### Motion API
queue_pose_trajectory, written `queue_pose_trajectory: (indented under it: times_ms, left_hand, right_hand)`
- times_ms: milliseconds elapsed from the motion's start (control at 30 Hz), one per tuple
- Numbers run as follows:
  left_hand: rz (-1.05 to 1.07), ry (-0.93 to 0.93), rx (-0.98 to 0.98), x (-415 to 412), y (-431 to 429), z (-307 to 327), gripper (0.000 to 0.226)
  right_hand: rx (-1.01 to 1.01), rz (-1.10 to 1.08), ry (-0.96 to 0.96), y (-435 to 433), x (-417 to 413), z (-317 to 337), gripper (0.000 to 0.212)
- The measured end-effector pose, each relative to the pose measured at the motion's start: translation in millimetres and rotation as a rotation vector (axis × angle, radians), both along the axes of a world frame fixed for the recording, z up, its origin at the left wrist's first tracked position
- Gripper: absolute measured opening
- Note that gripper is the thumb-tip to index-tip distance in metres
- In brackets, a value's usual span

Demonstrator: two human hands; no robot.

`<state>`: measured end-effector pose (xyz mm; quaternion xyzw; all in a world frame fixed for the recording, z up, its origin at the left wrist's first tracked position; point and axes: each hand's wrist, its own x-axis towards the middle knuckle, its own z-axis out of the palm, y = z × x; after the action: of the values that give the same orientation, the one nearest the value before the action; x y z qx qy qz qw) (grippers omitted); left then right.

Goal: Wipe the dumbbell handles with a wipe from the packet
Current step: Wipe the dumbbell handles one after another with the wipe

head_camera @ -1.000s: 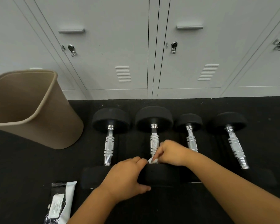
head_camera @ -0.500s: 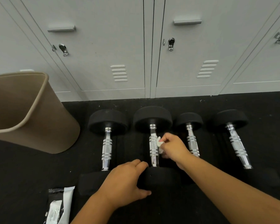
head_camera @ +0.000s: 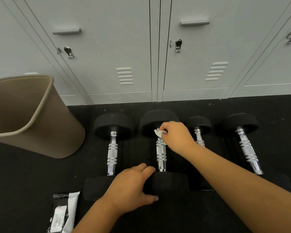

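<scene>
Several black dumbbells with chrome handles lie side by side on the dark floor. My right hand (head_camera: 175,136) pinches a small white wipe (head_camera: 159,132) against the far end of the second dumbbell's handle (head_camera: 160,152), close to its far head. My left hand (head_camera: 133,187) grips the near head (head_camera: 168,183) of that same dumbbell. The leftmost dumbbell's handle (head_camera: 112,152) and the two right ones (head_camera: 199,137) (head_camera: 248,151) lie untouched. The black and white wipe packet (head_camera: 63,213) rests on the floor at the lower left.
A tan waste bin (head_camera: 30,118) stands on the floor at the left, tilted in view. Grey lockers (head_camera: 124,47) with latches line the wall just behind the dumbbells. Black rubber flooring (head_camera: 20,182) stretches around everything.
My right hand has slid the wipe along the second dumbbell's handle from its near end up to its far end. My left hand has stayed on the near head.
</scene>
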<state>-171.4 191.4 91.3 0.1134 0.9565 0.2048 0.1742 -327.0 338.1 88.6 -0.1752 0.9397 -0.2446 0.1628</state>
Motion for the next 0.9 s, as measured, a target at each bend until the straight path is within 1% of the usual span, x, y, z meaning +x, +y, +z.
queue_pose_trajectory:
  times_ms: [67, 167, 233, 333, 367, 400, 433, 467, 533, 567, 600, 633, 700, 733, 767, 833, 900]
  left_hand:
    - [-0.002, -0.004, -0.005, 0, 0, 1, 0.067]
    - [-0.006, -0.006, -0.018, 0, 0, 0, 0.066]
    - [-0.008, -0.008, -0.021, -1, 0, 1, 0.065]
    - [-0.008, -0.010, -0.023, -1, 1, 2, 0.064]
    - [-0.007, -0.010, -0.021, -1, 1, 2, 0.064]
    - [-0.005, -0.010, -0.018, -1, 2, 1, 0.065]
    - [-0.003, -0.011, -0.016, -1, 2, 1, 0.065]
    - [-0.005, -0.012, -0.012, -2, 2, 1, 0.066]
    - [-0.010, -0.019, -0.005, -2, 1, 1, 0.068]
    - [-0.012, -0.022, -0.002, -2, 1, 2, 0.069]
    - [-0.014, -0.023, 0.002, -2, 1, 2, 0.070]
    - [-0.015, -0.024, 0.004, -2, 1, 2, 0.070]
    - [-0.017, -0.028, 0.003, -3, 0, 2, 0.070]
    - [-0.018, -0.033, -0.001, -3, 0, 2, 0.070]
    - [-0.021, -0.035, -0.005, -3, -1, 2, 0.069]
    - [-0.028, -0.030, -0.013, -3, -2, 1, 0.069]
    - [-0.027, -0.019, -0.022, -3, -2, 1, 0.069]
  right_hand:
    - [0.020, 0.077, 0.008, 4, 7, -11, 0.028]
    - [-0.039, 0.101, -0.040, 17, 23, -19, 0.025]
    - [-0.037, 0.194, -0.129, 20, 34, -18, 0.020]
    - [0.080, 0.408, -0.315, 22, 43, -7, 0.020]
    - [0.108, 0.433, -0.384, 23, 41, -3, 0.021]
    - [0.122, 0.438, -0.414, 24, 36, 1, 0.022]
    - [0.118, 0.425, -0.395, 22, 31, 5, 0.023]
    - [0.085, 0.387, -0.333, 17, 25, 8, 0.025]
    - [-0.023, 0.318, -0.140, 0, 12, 12, 0.029]
    - [-0.032, 0.341, -0.036, -10, 8, 13, 0.031]
    - [-0.003, 0.400, 0.063, -19, 5, 11, 0.033]
    - [0.068, 0.494, 0.158, -25, 4, 8, 0.033]
    - [0.351, 0.739, 0.308, -29, 3, -1, 0.029]
    - [0.491, 0.818, 0.339, -26, 4, -5, 0.025]
    - [0.576, 0.859, 0.353, -22, 7, -8, 0.022]
    - [0.605, 0.876, 0.351, -18, 13, -9, 0.020]
    - [0.561, 0.881, 0.287, -18, 20, -6, 0.021]
